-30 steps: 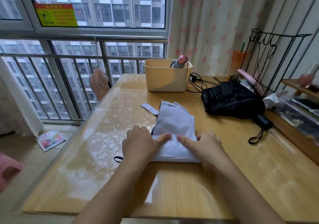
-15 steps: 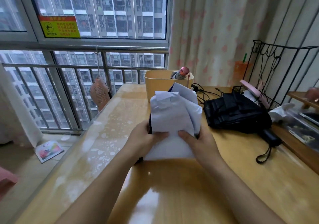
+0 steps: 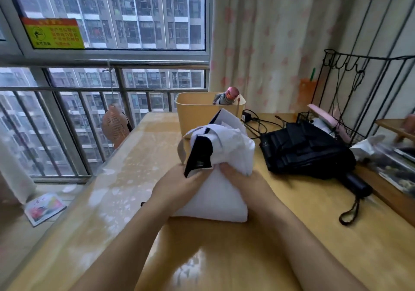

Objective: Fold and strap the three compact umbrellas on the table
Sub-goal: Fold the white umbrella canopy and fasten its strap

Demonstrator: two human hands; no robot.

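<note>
Illumination: soft, overcast daylight enters through the window ahead and to the left. Overall level is moderate.

Glare: a pale, washed-out band runs along the left side of the table. A second bright reflection sits near the bottom centre.

Shadows: faint and soft-edged, beneath the forearms.

Blur: slight motion smear on the white umbrella and on objects at the right edge. The black umbrella shows little detail in its dark folds.

Distortion: wide-angle. The railing and rack bow and lean toward the frame edges.
</note>
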